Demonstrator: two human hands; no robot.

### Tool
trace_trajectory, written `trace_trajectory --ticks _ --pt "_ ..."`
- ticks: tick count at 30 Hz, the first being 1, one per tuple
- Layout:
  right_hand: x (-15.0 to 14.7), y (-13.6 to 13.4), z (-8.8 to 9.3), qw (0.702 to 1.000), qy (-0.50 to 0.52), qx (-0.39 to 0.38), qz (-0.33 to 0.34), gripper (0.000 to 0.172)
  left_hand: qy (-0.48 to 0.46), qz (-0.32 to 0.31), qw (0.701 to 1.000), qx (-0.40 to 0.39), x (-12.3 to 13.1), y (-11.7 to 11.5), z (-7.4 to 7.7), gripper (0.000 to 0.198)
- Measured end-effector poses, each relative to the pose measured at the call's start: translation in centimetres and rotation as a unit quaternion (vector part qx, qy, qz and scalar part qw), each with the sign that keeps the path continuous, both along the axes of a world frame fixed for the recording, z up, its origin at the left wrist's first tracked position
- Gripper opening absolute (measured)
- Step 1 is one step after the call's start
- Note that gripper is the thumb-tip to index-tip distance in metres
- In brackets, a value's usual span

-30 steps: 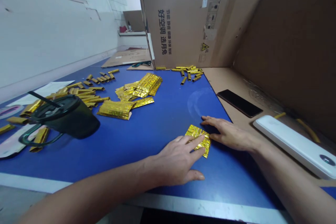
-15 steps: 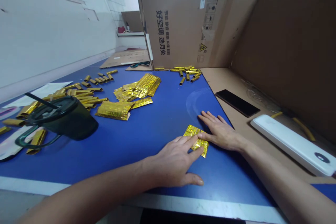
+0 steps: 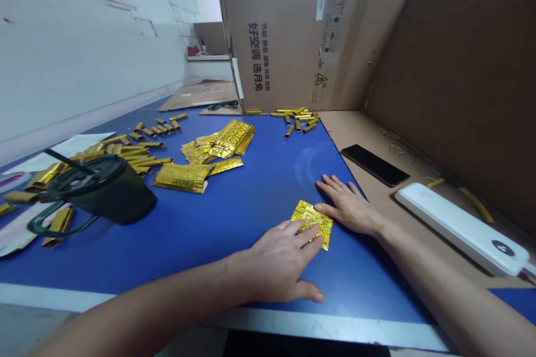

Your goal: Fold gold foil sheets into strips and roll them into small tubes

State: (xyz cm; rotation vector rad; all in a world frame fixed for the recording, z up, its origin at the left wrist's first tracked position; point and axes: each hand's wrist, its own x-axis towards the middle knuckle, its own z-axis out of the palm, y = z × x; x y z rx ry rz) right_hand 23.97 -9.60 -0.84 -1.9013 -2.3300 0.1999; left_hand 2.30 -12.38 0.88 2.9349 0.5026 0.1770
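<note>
A shiny gold foil-like sheet point(image 3: 305, 213) lies flat on the blue tabletop between my hands. My left hand point(image 3: 280, 259) is spread, palm down, with its fingertips on the sheet's lower left part and its thumb stretched over the table. My right hand point(image 3: 347, 205) lies flat with fingers apart, its thumb touching the sheet's upper right edge. Farther left lies a stack of flat gold sheets point(image 3: 232, 138), and in front of it a folded gold piece point(image 3: 182, 177).
A dark lidded cup point(image 3: 121, 192) with a straw stands at the left, among several gold tubes point(image 3: 61, 226). More gold tubes point(image 3: 298, 122) lie by the cardboard box point(image 3: 288, 56). On cardboard at the right are a black phone point(image 3: 374, 165) and a white device point(image 3: 456, 228).
My left fingers have shifted slightly back toward the left and lower, uncovering more of the gold sheet. My right hand stays nearly in place. The camera view has tilted slightly.
</note>
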Motion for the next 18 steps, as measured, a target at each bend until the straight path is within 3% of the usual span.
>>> trace_trajectory --ticks 9,18 --pt "0.0 0.1 0.1 1.000 0.005 0.000 -0.003 0.070 0.039 -0.015 0.999 -0.013 -0.2 -0.9 0.2 0.085" --pt "-0.1 0.6 0.0 1.000 0.004 0.010 -0.004 0.073 -0.009 0.005 1.000 -0.007 1.4 -1.6 0.2 0.083"
